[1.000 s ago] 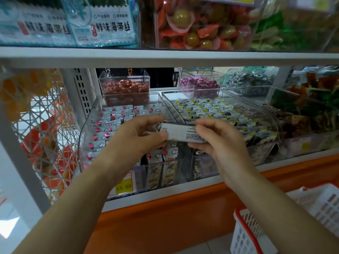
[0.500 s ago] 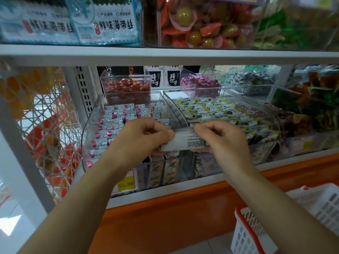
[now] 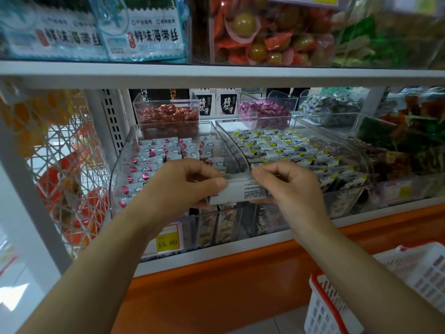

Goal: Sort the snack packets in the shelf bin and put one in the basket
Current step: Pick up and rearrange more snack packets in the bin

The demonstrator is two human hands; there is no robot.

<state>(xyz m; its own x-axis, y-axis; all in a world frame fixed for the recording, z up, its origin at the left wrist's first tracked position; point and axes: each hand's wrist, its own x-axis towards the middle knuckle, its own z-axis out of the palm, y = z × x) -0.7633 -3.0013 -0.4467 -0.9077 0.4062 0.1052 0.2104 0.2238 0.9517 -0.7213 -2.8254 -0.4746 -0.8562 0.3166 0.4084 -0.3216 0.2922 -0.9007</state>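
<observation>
Left hand [image 3: 183,186] and right hand [image 3: 286,186] pinch opposite ends of one flat glossy white packet [image 3: 243,191]. It sits at the clear plastic bin [image 3: 120,169] front. Slotted white basket [image 3: 395,292] lower right.

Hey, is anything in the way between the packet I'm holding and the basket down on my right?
Nothing visible blocks it. The left hand and right hand pinch the packet at the clear bin's front. The basket sits lower right, below the orange ledge; only your right forearm crosses that space.
</observation>
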